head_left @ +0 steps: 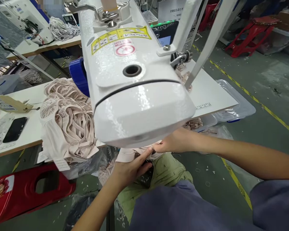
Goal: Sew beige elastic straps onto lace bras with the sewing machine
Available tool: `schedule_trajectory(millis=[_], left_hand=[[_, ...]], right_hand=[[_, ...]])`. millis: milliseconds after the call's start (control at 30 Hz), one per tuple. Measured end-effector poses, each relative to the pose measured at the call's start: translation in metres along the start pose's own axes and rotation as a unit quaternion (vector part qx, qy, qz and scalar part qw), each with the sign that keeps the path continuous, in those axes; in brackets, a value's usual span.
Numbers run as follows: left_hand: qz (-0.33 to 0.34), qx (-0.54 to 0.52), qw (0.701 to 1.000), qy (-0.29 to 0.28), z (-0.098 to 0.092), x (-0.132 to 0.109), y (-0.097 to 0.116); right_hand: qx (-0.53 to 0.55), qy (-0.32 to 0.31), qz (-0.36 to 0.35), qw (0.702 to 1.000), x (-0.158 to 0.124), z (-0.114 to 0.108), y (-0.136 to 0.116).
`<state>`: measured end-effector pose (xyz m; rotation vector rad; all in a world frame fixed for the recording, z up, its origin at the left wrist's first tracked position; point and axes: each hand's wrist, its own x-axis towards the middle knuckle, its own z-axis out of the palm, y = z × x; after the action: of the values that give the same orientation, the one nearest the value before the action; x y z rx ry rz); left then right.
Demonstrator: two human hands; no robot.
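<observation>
A big white sewing machine head (135, 80) fills the middle of the view and hides the needle area. Below its front end, my left hand (131, 168) pinches a piece of pale pink fabric (128, 154) with thumb and fingers. My right hand (170, 144) reaches in from the right and grips the same fabric, its fingertips tucked under the machine. A heap of pale pink lace and strap pieces (67, 118) lies on the white table (31, 131) just left of the machine.
A black phone (15, 129) and a beige tool (9, 104) lie at the table's left. A red plastic stool (26, 189) stands lower left. A clear plastic bin (233, 106) sits at the right table edge. Another sewing machine (24, 19) stands behind.
</observation>
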<state>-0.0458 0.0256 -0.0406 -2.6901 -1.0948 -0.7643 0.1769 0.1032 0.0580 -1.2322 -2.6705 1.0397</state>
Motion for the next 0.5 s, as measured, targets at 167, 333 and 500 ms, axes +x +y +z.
schedule_trajectory(millis=[167, 333, 500], left_hand=[[-0.095, -0.051, 0.992, -0.065, -0.014, 0.011, 0.021], [-0.171, -0.053, 0.981, -0.078, -0.018, 0.022, 0.041], [-0.224, -0.031, 0.972, -0.069, -0.011, 0.023, 0.057]], right_hand=[[-0.006, 0.191, -0.107, 0.976, -0.014, 0.033, 0.025], [0.019, 0.290, -0.146, 0.946, -0.016, 0.056, 0.038], [0.033, 0.307, -0.148, 0.939, -0.015, 0.062, 0.038]])
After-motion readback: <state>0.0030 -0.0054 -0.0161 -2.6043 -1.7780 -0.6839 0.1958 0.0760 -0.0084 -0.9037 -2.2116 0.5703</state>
